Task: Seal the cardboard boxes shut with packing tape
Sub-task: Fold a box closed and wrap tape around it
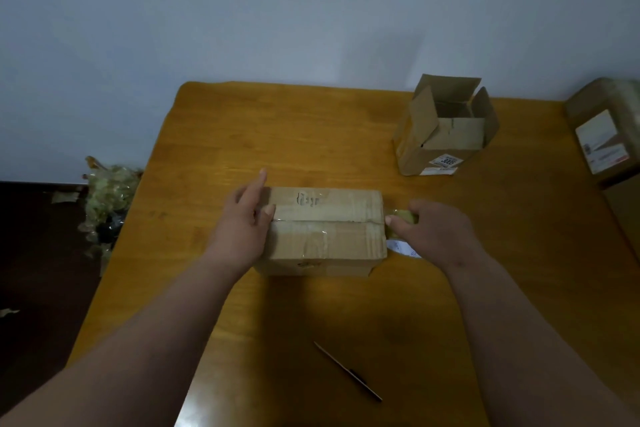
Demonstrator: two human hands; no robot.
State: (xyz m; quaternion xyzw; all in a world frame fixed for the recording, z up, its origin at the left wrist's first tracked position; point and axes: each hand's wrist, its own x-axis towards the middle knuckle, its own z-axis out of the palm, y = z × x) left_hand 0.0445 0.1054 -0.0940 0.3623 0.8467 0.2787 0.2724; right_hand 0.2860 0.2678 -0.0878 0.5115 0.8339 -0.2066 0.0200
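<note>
Head view. A closed box (pixel 327 230) lies near the middle of the table (pixel 242 135), its two top flaps meeting in a seam that runs left to right. Strips of clear tape already cross the top, glinting near the seam and along the near edge.

The left hand (pixel 247 218) rests on the left end of the box, fingers straight and relaxed, the index finger pointing toward the far edge of the table and the thumb lying on the seam.

The right hand (pixel 429 229) is at the right end of the box, its fingers curled round a tape roll (pixel 403 217). The roll touches or sits just beside the box's right edge at the seam; most of it is hidden by the hand, so whether tape runs from it onto the box cannot be told.

An open box (pixel 445 130), flaps up, stands near the far right corner. A third box (pixel 606 132) with a white label lies at the right edge. A thin dark tool (pixel 348 371), perhaps a knife or pen, lies near the near edge. A heap of crumpled tape (pixel 105 198) lies on the floor beyond the left edge.
</note>
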